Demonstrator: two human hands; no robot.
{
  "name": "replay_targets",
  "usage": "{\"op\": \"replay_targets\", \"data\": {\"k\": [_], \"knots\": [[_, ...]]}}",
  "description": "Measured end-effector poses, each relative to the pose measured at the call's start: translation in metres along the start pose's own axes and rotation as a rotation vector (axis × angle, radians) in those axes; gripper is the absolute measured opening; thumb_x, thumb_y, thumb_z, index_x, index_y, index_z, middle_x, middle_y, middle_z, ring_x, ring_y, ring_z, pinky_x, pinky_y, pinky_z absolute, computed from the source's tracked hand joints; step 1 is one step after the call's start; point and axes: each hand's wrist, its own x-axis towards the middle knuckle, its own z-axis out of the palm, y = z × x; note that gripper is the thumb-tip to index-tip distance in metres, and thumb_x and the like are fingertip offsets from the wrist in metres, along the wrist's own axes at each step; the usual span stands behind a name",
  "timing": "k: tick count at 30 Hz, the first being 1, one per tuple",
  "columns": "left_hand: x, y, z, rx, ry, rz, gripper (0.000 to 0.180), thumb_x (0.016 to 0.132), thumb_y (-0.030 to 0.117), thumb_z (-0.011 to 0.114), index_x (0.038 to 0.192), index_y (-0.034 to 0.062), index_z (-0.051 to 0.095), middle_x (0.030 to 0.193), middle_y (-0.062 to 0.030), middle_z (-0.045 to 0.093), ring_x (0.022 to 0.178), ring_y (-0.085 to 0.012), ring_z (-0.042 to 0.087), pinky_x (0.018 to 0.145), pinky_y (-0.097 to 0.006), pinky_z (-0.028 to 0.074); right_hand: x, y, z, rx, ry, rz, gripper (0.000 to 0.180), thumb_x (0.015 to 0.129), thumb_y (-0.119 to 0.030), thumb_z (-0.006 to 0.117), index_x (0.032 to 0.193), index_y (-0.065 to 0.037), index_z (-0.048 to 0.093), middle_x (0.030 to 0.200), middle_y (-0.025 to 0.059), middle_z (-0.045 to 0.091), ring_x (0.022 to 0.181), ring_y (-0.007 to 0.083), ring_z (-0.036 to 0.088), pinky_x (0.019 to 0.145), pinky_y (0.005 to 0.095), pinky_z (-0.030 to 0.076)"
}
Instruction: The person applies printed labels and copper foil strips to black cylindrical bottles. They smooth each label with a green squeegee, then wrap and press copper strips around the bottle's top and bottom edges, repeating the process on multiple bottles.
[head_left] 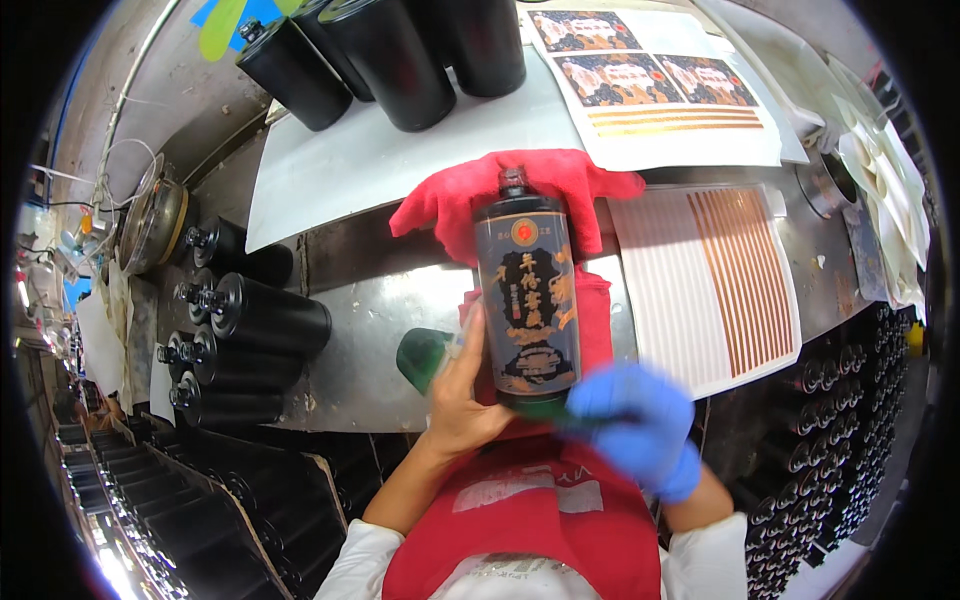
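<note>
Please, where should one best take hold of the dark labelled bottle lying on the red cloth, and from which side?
Probably the round lower body of the bottle, from its left flank beside the label, where the bare left hand already steadies it. It lies flat, neck pointing away, on the red cloth, and the gloved right hand covers its base.

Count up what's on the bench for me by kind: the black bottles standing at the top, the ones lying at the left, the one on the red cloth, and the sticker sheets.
Standing black bottles: 4
Lying black bottles: 5
Labelled bottle on the red cloth: 1
Picture sticker sheet: 1
Striped sticker sheet: 1
Total: 12
</note>
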Motion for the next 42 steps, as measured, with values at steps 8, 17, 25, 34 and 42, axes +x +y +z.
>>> {"op": "replay_targets", "data": {"k": [8, 17, 25, 34, 42], "knots": [[0.0, 0.001, 0.001, 0.155, 0.117, 0.168, 0.089, 0.065, 0.012, 0.082, 0.135, -0.0092, 0.032, 0.129, -0.0235, 0.049, 0.116, -0.0277, 0.053, 0.096, -0.035, 0.043, 0.023, 0.011, 0.006, -0.483, -0.21, -0.475, 0.029, 0.066, -0.007, 0.065, 0.093, -0.014, 0.066, 0.085, 0.0045, 0.062, 0.071, 0.0216, 0.062, 0.058, 0.0325, 0.05], [-0.001, 0.019, 0.002, 0.191, 0.201, 0.232, 0.074, 0.063, 0.013, 0.082, 0.123, -0.0117, 0.046, 0.111, -0.0202, 0.061, 0.104, -0.0327, 0.06, 0.098, -0.044, 0.038, 0.082, 0.028, -0.009, -0.107, 0.171, -0.084, 0.031, 0.063, 0.004, 0.07, 0.09, -0.009, 0.067, 0.09, 0.0047, 0.066, 0.078, 0.021, 0.063, 0.071, 0.0298, 0.051], [-0.006, 0.005, 0.002, 0.311, 0.275, 0.367, 0.085, 0.062, 0.023, 0.084, 0.126, -0.0115, 0.039, 0.11, -0.0251, 0.059, 0.101, -0.0373, 0.059, 0.094, -0.043, 0.042, -0.003, -0.014, 0.005, -0.278, -0.273, -0.151, 0.026, 0.069, -0.006, 0.07, 0.094, -0.011, 0.067, 0.083, 0.0076, 0.063, 0.073, 0.0211, 0.063, 0.062, 0.0294, 0.051], [-0.004, 0.0, 0.016, 0.126, 0.382, 0.428, 0.097, 0.061, 0.025, 0.085, 0.131, -0.0108, 0.029, 0.118, -0.027, 0.052, 0.103, -0.0356, 0.058, 0.09, -0.042, 0.048, 0.069, 0.009, -0.005, -0.73, -0.22, -0.498, 0.038, 0.064, -0.007, 0.066, 0.1, -0.015, 0.065, 0.084, 0.0036, 0.061, 0.075, 0.0202, 0.059, 0.058, 0.0337, 0.047], [-0.007, -0.014, 0.007, 0.14, 0.243, 0.496, 0.101, 0.066, 0.018, 0.083, 0.138, -0.0048, 0.016, 0.129, -0.0306, 0.038, 0.112, -0.04, 0.051, 0.093, -0.046, 0.046, 0.033, -0.023, -0.004, -0.396, -0.391, 0.039, 0.023, 0.071, -0.016, 0.074, 0.093, -0.013, 0.068, 0.081, 0.0047, 0.064, 0.07, 0.0235, 0.062, 0.061, 0.0314, 0.05]]}}
